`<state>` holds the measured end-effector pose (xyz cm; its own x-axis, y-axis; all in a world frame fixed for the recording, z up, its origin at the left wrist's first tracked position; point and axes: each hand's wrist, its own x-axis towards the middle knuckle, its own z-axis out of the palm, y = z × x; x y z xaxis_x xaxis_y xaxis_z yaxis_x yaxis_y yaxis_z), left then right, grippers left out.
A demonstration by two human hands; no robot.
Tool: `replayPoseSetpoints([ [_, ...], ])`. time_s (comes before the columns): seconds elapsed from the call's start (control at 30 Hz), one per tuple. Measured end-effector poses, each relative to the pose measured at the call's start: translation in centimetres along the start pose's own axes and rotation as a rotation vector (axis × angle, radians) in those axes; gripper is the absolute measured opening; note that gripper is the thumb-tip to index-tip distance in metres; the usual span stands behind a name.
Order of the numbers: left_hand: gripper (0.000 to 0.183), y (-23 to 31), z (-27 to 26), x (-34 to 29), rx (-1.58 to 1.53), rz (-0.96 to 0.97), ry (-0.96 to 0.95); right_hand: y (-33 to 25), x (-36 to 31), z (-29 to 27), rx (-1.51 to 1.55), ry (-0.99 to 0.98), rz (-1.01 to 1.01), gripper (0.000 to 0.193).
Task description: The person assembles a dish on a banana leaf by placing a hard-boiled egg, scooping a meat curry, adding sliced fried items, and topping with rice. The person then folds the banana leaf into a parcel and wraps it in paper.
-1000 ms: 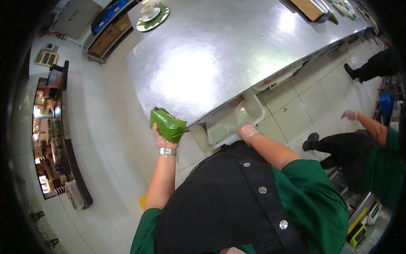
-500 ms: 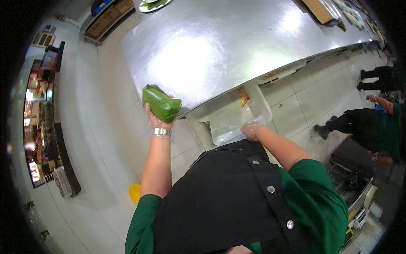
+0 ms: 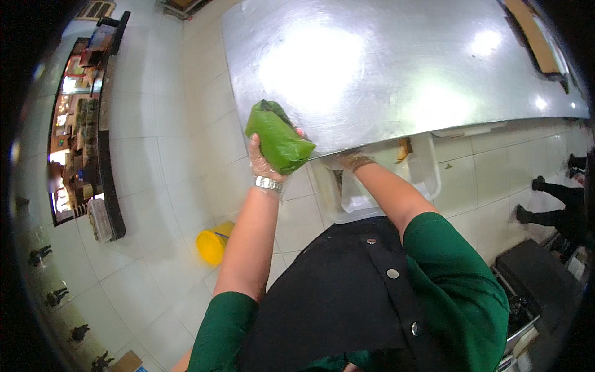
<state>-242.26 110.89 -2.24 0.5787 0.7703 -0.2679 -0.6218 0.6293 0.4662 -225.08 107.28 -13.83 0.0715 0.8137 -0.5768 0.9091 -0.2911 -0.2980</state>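
A bundle wrapped in green leaf [image 3: 277, 142] is held up over the near left corner of the steel table [image 3: 396, 80]. Wrapped round its near side is my left hand [image 3: 265, 166], in a clear plastic glove. My right hand [image 3: 354, 160], gloved as well, reaches into a white plastic bin [image 3: 436, 177] under the table's near edge. The table edge and the arm's angle hide its fingers. Clear plastic sheeting [image 3: 359, 197] lies in the bin below my right wrist, and a small yellowish-brown item [image 3: 404, 149] rests beyond it.
A yellow bucket [image 3: 214, 245] stands on the tiled floor beside my left forearm. At the table's far right lies a brown cardboard piece [image 3: 534, 37]. Another person's dark-clad legs [image 3: 558, 197] show at the right, near a dark cart [image 3: 539, 279]. A long wall opening runs along the left.
My right hand has moved from the bin's near side deeper in, under the table edge. The view has shifted, and my left hand still grips the leaf-wrapped bundle.
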Motion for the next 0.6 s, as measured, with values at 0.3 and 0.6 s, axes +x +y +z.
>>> replayPoseSetpoints([
  [0.3,0.084,0.2,-0.7,0.2,0.046,0.0,-0.022,-0.2,5.0,2.2,0.081,0.03,0.08,0.037],
  [0.6,0.081,0.3,-0.7,0.0,-0.053,-0.06,-0.046,5.4,1.1,1.0,0.623,0.269,0.186,0.036],
])
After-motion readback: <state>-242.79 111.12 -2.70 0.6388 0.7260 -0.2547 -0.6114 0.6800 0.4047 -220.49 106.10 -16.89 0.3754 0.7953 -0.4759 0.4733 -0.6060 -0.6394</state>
